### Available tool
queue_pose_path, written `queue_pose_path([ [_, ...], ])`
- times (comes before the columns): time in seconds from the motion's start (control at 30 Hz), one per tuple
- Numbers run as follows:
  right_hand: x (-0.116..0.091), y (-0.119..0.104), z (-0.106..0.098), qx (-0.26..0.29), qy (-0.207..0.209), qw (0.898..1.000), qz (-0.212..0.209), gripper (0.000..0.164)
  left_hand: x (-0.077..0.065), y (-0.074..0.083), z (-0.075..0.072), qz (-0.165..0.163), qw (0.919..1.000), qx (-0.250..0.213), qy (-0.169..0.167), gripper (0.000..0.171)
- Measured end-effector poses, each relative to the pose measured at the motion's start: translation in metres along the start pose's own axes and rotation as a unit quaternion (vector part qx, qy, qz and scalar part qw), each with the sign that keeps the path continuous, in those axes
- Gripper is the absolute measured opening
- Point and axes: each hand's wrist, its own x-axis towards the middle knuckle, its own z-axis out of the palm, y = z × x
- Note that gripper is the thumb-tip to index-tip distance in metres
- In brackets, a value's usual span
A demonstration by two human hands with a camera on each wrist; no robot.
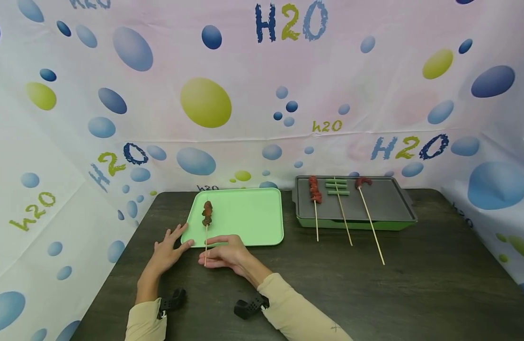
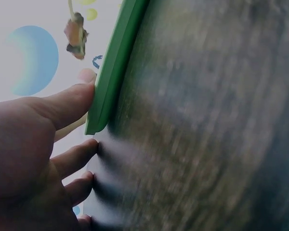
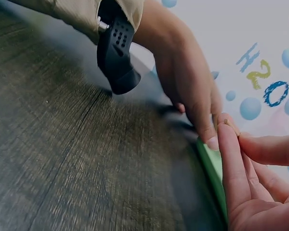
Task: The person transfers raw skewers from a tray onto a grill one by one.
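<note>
My right hand (image 1: 228,255) pinches the lower stick of a meat skewer (image 1: 207,214) between thumb and fingers. Dark brown chunks sit on the skewer's upper part, over the left side of a light green tray (image 1: 249,218). In the right wrist view, the stick's end (image 3: 226,122) pokes out at the fingertips. At the tray's front left corner is my left hand (image 1: 165,252), fingers spread, with its thumb (image 2: 70,103) against the green rim (image 2: 111,72) in the left wrist view.
Right of the tray stands a grey-topped green grill (image 1: 385,201). It bears a red chunk skewer (image 1: 315,190), a skewer of green pieces (image 1: 337,186) and one with a curled reddish piece (image 1: 363,181); their sticks overhang its front edge. A patterned sheet (image 1: 262,94) hangs behind the dark table (image 1: 313,284).
</note>
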Motion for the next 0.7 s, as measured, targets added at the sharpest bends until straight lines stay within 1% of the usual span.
queue_pose_path([
  [0.13, -0.012, -0.005, -0.007, -0.009, -0.011, 1.0, -0.008, 0.045, 0.0, -0.001, 0.0, -0.008, 1.0, 0.002, -0.005, 0.074],
  [0.37, -0.033, -0.016, -0.023, -0.014, -0.014, 0.999, -0.035, 0.043, 0.001, -0.003, 0.0, 0.003, 1.0, 0.003, 0.006, 0.074],
  [0.6, -0.051, -0.016, -0.043, -0.027, -0.024, 0.999, -0.033, 0.045, 0.0, -0.002, -0.001, 0.012, 0.9999, -0.01, 0.004, 0.075],
  [0.7, -0.061, -0.018, -0.05, -0.031, -0.031, 0.999, -0.031, 0.045, 0.0, -0.004, -0.001, 0.008, 0.9999, -0.011, 0.001, 0.076],
])
